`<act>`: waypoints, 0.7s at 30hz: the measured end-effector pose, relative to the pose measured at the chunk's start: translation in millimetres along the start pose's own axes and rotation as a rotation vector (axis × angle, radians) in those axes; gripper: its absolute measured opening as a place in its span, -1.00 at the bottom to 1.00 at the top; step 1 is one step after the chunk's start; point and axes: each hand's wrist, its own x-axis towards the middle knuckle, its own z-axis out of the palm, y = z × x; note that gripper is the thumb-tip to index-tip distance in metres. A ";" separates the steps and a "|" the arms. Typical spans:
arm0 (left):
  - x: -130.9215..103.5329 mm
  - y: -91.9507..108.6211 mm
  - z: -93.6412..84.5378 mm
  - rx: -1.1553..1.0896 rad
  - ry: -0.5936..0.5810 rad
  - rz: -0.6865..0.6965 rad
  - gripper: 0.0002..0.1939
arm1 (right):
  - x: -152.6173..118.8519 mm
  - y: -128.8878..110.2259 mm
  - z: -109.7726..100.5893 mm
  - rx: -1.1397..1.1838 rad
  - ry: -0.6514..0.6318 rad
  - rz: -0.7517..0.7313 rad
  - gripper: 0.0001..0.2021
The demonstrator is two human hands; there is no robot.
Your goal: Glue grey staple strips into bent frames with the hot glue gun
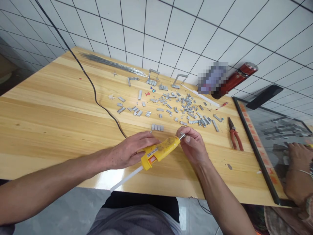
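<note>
My left hand (133, 149) is wrapped round a yellow hot glue gun (163, 150), its nozzle pointing right and slightly up. A white glue stick (126, 179) sticks out of the gun's rear end. At the nozzle tip, my right hand (193, 143) pinches a small grey metal-looking piece (182, 134) between thumb and fingers; its exact shape is mostly hidden. Just beyond the hands lies a short row of joined grey pieces (157, 127). Many loose grey pieces (188, 106) are scattered farther back on the wooden table (61, 130).
Small grey frames (153, 77) stand near the tiled wall, beside a bundle of thin rods (117, 65). A black cable (94, 88) crosses the table. Red-handled pliers (235, 135), a red thermos (236, 80) and a black-edged glass board (256, 153) are rightward, with another person's hand (297, 160).
</note>
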 end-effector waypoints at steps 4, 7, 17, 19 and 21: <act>-1.7 -2.0 1.2 0.020 0.008 0.005 -0.60 | 0.2 -0.5 -0.2 0.013 -0.008 -0.014 -0.71; -2.7 -3.0 3.0 0.049 0.021 -0.005 -0.60 | 0.6 -1.3 0.7 0.009 -0.001 -0.019 -0.70; -4.7 -3.2 3.1 0.076 -0.039 -0.064 -0.54 | 0.1 -1.1 1.2 -0.077 0.034 -0.051 -0.67; -4.9 -3.5 3.4 0.074 -0.044 -0.063 -0.53 | 0.0 -0.3 -1.0 -0.093 0.040 -0.044 -0.67; -4.9 -3.6 3.7 0.068 -0.043 -0.059 -0.54 | -0.2 0.2 -2.8 -0.101 0.050 -0.035 -0.66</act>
